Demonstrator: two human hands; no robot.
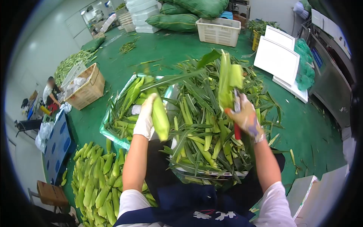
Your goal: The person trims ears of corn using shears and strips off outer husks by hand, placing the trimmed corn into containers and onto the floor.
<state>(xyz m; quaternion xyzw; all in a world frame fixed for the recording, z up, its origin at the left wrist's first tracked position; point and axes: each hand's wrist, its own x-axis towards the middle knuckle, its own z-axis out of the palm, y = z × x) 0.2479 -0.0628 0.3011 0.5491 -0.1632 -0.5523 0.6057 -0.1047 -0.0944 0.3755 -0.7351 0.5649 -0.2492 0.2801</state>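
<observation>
My left hand (pixel 145 115), in a white glove, is wrapped round the upper part of an ear of corn (pixel 160 120) in its pale green husk, tilted with one end down. In my right hand (pixel 247 117), also gloved, is a red-handled metal cutting tool (pixel 237 130); its exact kind is partly hidden. Pale green corn husks (pixel 225 81) stand up just above that hand, against the tool; whether my fingers hold them too, I cannot tell. Below lies a heap of cut husks and leaves (pixel 204 125). A green-lined crate (pixel 107 130) of unpeeled corn stands at the left.
Trimmed corn ears (pixel 100 178) are piled on the floor at lower left. Further off are a beige crate (pixel 89 90), a blue pallet (pixel 56 147), a white crate (pixel 218 32), green sacks (pixel 174 22) and white foam lids (pixel 276 58). Another person (pixel 51 92) sits at far left.
</observation>
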